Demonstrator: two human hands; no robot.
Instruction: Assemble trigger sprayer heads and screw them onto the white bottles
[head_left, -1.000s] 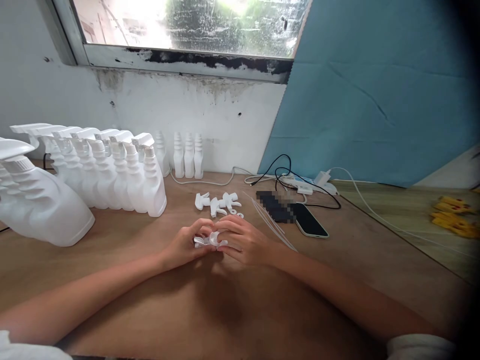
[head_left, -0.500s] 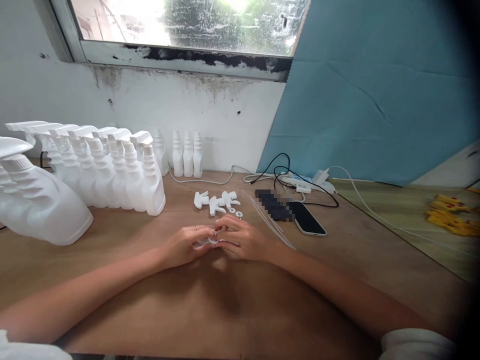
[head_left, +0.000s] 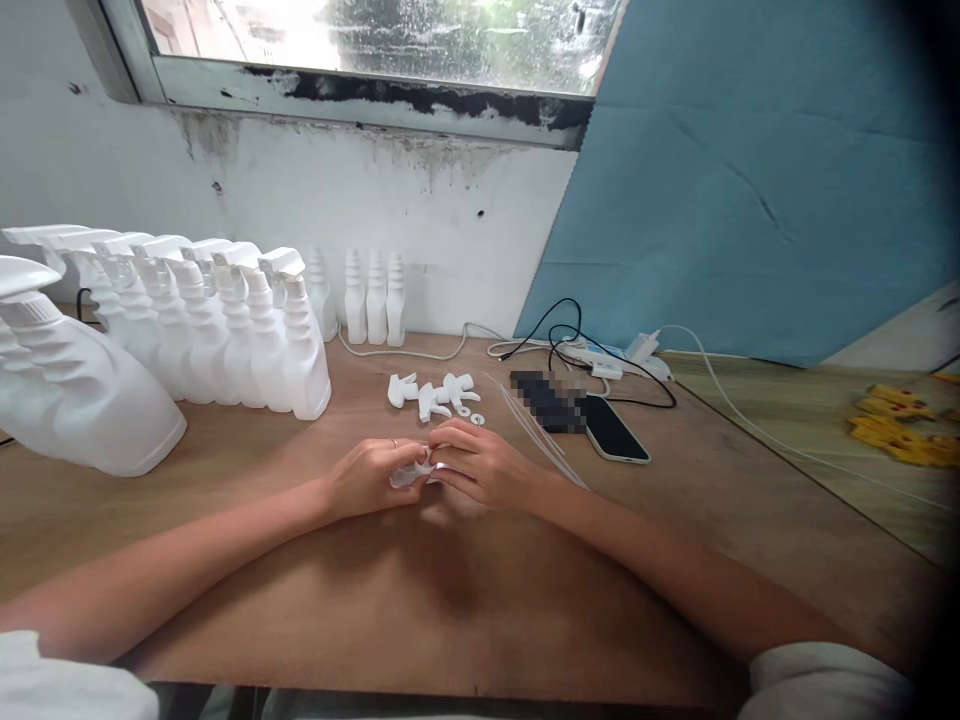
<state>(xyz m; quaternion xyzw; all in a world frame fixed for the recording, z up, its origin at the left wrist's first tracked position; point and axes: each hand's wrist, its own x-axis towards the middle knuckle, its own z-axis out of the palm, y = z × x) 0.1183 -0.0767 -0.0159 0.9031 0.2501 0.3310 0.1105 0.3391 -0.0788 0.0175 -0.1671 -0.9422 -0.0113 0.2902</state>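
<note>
Over the middle of the table, my left hand (head_left: 375,475) and my right hand (head_left: 484,465) meet around a white plastic spray trigger head (head_left: 409,476). Left fingers are curled about its left end. On its right end the right thumb and fingers pinch it, and they cover much of its shape. Just beyond the hands lie loose white trigger heads (head_left: 431,400) and small white ring washers (head_left: 477,420). Thin clear dip tubes (head_left: 540,432) rest to the right of the right hand.
White spray bottles with trigger tops (head_left: 240,330) stand in rows on the left. Small white bottles (head_left: 376,300) line the wall. A phone (head_left: 616,430), a partly blurred dark item (head_left: 544,400), cables and a power strip (head_left: 622,362) occupy the table's right side.
Both hands stay together around the trigger head, with a slight shift of the left fingers showing more of it. The whole view has tilted slightly.
</note>
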